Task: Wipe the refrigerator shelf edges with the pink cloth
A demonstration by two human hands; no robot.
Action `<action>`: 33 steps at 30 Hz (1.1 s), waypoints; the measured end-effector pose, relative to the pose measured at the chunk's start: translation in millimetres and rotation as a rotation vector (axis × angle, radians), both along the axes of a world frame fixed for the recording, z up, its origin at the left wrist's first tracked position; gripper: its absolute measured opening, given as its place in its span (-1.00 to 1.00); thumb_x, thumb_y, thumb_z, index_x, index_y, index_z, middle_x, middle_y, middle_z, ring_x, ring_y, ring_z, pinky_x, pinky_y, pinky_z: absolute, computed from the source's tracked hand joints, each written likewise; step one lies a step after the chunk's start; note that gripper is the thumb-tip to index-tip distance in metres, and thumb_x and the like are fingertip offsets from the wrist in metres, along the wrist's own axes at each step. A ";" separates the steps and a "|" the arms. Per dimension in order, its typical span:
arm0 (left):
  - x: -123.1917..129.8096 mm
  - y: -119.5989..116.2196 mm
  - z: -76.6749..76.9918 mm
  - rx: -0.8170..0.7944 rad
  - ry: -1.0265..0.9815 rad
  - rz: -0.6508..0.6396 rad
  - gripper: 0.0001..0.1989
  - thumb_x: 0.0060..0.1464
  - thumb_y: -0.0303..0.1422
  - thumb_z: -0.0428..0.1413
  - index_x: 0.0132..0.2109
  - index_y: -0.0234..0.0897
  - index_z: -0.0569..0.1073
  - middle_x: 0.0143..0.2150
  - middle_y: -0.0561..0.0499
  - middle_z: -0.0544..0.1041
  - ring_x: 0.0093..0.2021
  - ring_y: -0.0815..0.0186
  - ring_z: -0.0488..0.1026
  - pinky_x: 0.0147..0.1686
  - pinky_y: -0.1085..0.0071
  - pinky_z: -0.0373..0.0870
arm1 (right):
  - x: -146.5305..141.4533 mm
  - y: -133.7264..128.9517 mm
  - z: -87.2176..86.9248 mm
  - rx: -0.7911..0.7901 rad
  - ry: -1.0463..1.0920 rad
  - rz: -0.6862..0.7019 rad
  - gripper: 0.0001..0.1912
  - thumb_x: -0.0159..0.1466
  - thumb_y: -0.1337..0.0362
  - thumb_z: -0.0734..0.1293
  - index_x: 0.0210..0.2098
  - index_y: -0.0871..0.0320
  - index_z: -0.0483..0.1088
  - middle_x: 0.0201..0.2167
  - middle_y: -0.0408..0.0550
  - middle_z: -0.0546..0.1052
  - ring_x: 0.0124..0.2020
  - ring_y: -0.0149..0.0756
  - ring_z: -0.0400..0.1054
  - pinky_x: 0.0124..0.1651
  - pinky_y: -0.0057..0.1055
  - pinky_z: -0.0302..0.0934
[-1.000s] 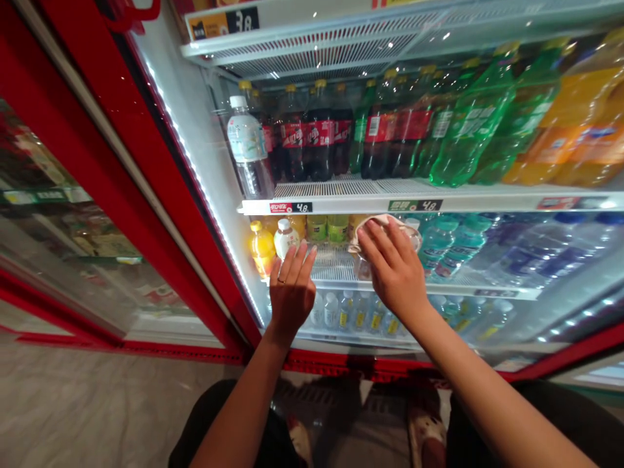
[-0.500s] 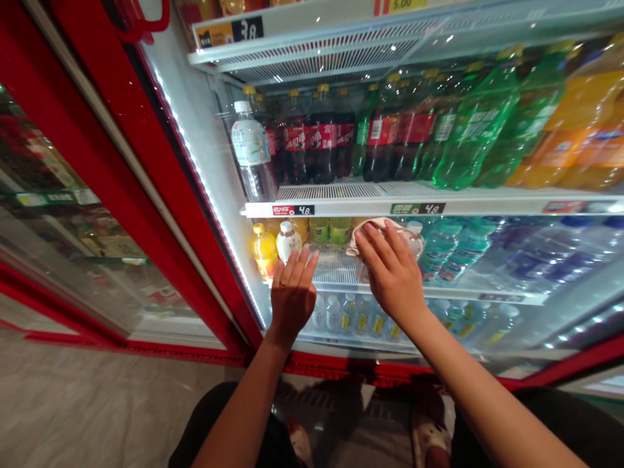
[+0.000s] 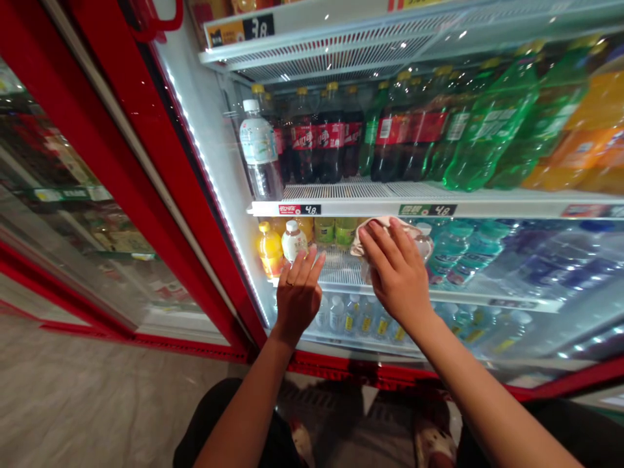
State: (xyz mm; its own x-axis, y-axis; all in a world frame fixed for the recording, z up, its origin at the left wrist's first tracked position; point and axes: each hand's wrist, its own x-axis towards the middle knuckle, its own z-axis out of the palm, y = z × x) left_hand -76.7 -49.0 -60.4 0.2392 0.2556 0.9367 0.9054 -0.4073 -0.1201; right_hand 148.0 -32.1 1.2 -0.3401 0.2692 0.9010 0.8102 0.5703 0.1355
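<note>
My right hand (image 3: pixel 397 266) presses a pale pink cloth (image 3: pixel 363 233) flat, its fingers spread over the folds. The cloth lies against what looks like the glass front of a red-framed drinks fridge, just below the shelf rail with the 4.8 price labels. To the left, my left hand (image 3: pixel 299 289) holds nothing. Its fingers are stretched out, with a ring on one of them, and the palm faces the glass; whether it touches I cannot tell. Behind its fingertips stand a white-capped bottle (image 3: pixel 294 239) and a yellow juice bottle (image 3: pixel 270 247).
Cola bottles (image 3: pixel 305 146) and green soda bottles (image 3: pixel 492 130) fill the shelf above. Teal-capped bottles (image 3: pixel 451 244) stand right of my right hand. A red handle (image 3: pixel 163 26) sticks out at the upper left. My knees and shoes are close to the fridge's red base (image 3: pixel 351 370).
The whole view has shifted slightly, so the fridge and both hands appear a little further right. Both hands keep nearly the same places against the fridge, the cloth still under my right hand.
</note>
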 end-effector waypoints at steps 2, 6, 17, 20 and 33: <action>0.2 -0.1 -0.3 0.004 -0.001 0.007 -0.19 0.29 -0.62 0.07 0.60 -0.24 0.08 0.43 -0.15 0.50 0.57 0.20 0.23 0.53 0.11 0.16 | -6.6 0.3 1.4 -0.020 0.005 0.005 -0.08 0.47 0.51 0.19 0.63 -0.17 -0.29 0.53 -0.10 0.30 0.61 0.00 0.04 0.59 0.14 0.11; 0.8 -0.6 -1.1 0.006 0.008 0.018 -0.23 0.32 -0.60 0.05 0.59 -0.24 0.10 0.42 -0.14 0.51 0.56 0.19 0.26 0.54 0.11 0.14 | -6.0 0.1 -3.1 -0.012 -0.056 0.006 -0.10 0.48 0.50 0.20 0.64 -0.13 -0.27 0.49 -0.08 0.36 0.59 -0.05 0.10 0.60 0.05 0.12; -0.5 -1.7 -1.7 0.016 0.017 0.002 -0.20 0.27 -0.62 0.07 0.59 -0.26 0.10 0.43 -0.15 0.51 0.56 0.19 0.26 0.52 0.09 0.18 | 0.3 2.2 -1.7 0.026 -0.045 0.015 -0.13 0.52 0.46 0.24 0.63 -0.18 -0.24 0.47 -0.13 0.38 0.56 -0.10 0.15 0.59 -0.04 0.13; 0.3 -0.6 -2.1 0.017 0.020 0.002 -0.19 0.28 -0.62 0.06 0.60 -0.24 0.08 0.45 -0.15 0.48 0.55 0.18 0.28 0.50 0.07 0.22 | -1.0 3.3 0.5 0.047 -0.089 0.022 -0.11 0.52 0.45 0.26 0.63 -0.15 -0.25 0.45 -0.13 0.42 0.55 -0.15 0.19 0.60 -0.12 0.12; 3.0 -0.7 0.4 0.025 0.016 0.021 -0.18 0.29 -0.63 0.07 0.60 -0.24 0.07 0.43 -0.14 0.50 0.56 0.19 0.26 0.52 0.07 0.21 | -9.4 3.3 4.7 0.018 -0.085 0.023 -0.10 0.52 0.48 0.23 0.63 -0.14 -0.30 0.47 -0.11 0.39 0.57 -0.12 0.15 0.61 -0.07 0.09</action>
